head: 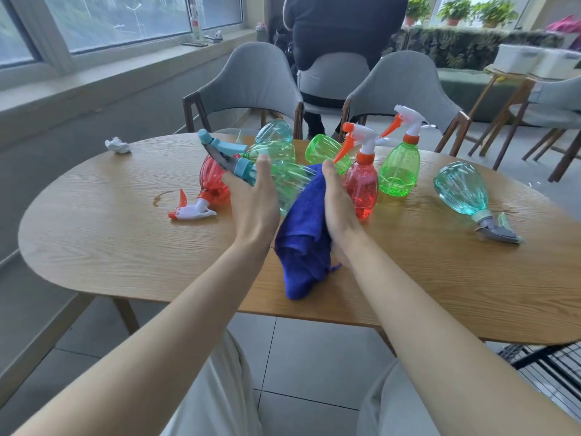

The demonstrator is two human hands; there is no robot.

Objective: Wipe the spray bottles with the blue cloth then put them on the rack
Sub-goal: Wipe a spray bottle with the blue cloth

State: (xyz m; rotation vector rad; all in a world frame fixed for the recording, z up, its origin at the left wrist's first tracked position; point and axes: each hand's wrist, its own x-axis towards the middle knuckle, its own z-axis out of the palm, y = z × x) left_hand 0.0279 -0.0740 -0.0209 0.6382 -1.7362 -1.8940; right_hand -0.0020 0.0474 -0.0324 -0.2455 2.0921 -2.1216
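My lap: pale trousers (220, 404) over a tiled floor (314, 357).
Rack: a black wire rack (553, 366) stands low at my right, partly under the bench edge.
Bench: an oval wooden bench (125, 253) carries all the bottles but the one I hold.
Blue cloth: the blue cloth (301, 240) is bunched. Its lower end hangs towards the near edge and its upper end lies against the held bottle.
Right hand: my right hand (338, 202) grips the cloth and presses it to the bottle's belly. My fingers are hidden behind the fabric.
Left hand: my left hand (254, 196) is curled round the bottle just below its collar, thumb up.
Held bottle: the teal-green spray bottle (289, 184) is lifted off the bench and tilted, its blue trigger head pointing up and left.
Fallen red bottle: the red bottle (213, 180) lies on its side just left of my left hand, with its white-and-orange head towards me, near a wet ring (160, 196).
Standing pair: an upright red bottle (361, 190) is just beside my right hand, with an upright green bottle (399, 171) next to it.
Far-right bottle: a teal bottle (460, 191) lies on its side, well apart from the rest.
Back cluster: a pale teal bottle (273, 130) and two green bottles (327, 151) lie behind the held one.
Tissue: a crumpled tissue (118, 145) lies at the far left edge.
Beyond: two grey chairs (251, 83) and a seated person in a dark top (342, 26).
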